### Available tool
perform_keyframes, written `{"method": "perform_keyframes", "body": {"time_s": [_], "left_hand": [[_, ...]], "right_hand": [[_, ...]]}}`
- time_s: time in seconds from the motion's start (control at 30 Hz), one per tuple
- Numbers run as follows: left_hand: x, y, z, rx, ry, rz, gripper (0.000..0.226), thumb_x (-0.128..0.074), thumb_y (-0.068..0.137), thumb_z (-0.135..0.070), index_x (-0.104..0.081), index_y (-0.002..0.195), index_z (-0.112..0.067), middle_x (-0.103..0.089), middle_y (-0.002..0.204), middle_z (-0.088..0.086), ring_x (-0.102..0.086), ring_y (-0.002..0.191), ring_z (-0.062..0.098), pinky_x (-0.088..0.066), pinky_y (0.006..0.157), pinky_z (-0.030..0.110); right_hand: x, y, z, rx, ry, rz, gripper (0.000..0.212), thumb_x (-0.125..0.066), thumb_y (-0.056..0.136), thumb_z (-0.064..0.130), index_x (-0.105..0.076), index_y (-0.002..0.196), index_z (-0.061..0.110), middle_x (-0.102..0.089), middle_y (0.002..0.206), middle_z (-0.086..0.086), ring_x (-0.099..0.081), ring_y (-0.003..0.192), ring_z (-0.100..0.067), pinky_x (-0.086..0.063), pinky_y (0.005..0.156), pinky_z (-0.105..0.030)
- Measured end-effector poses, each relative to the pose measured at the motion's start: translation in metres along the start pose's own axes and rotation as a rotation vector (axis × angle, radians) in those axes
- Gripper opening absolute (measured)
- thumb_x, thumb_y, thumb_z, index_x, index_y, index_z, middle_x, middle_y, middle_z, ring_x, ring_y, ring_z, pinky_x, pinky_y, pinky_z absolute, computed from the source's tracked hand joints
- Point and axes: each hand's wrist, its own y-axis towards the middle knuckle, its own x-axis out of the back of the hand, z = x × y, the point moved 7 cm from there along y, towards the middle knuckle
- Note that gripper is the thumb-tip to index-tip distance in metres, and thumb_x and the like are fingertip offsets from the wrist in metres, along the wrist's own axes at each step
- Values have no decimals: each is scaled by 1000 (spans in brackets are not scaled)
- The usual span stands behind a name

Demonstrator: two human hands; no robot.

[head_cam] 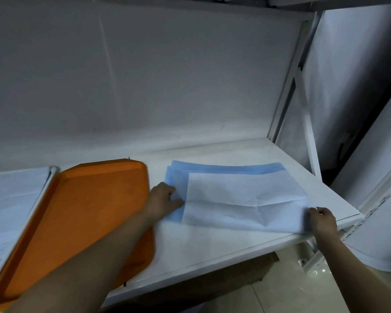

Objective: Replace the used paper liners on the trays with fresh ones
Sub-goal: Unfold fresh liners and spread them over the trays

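Hands are working at the stack of pale blue and white paper liner sheets (244,195), lying right of centre in the head view on the white shelf board (212,242). The left hand (164,197) is pinching the stack's left edge, fingers curled onto the sheets, probably to steady the lower ones. The right hand (322,221), at the lower right, is gripping the near right corner of the top white sheet, its fingers closed on the paper, seemingly to peel one fresh liner off.

Just left of the stack, partly under the left forearm, the orange rectangular plastic tray (88,199) is lying bare, with no liner on it, so it looks ready for the new sheet. A second, white-lined tray (14,195) is showing at the far left edge.

Behind, a plain white back panel is filling the upper frame; white metal shelf uprights (287,86) are standing at the right, with pale floor tiles (287,285) below.
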Motion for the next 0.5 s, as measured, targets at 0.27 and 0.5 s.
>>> {"method": "perform_keyframes", "body": {"time_s": [0.27,0.5], "left_hand": [[-11,-1,16,193,-202,-16,29,-66,83,-31,-60,99,-7,-60,96,9,-55,81,20,-39,63,27],[-17,7,40,456,-365,81,66,-68,86,-24,-36,141,-4,-47,137,14,-51,120,27,-44,92,31]], "right_hand": [[-2,-2,-1,-21,27,-3,10,-48,92,15,-50,88,6,-49,88,-15,-42,85,-27,-30,77,-33],[-3,0,-5,-47,33,5,28,-47,92,13,-39,66,14,-41,68,-6,-39,80,-26,-28,74,-33]]}}
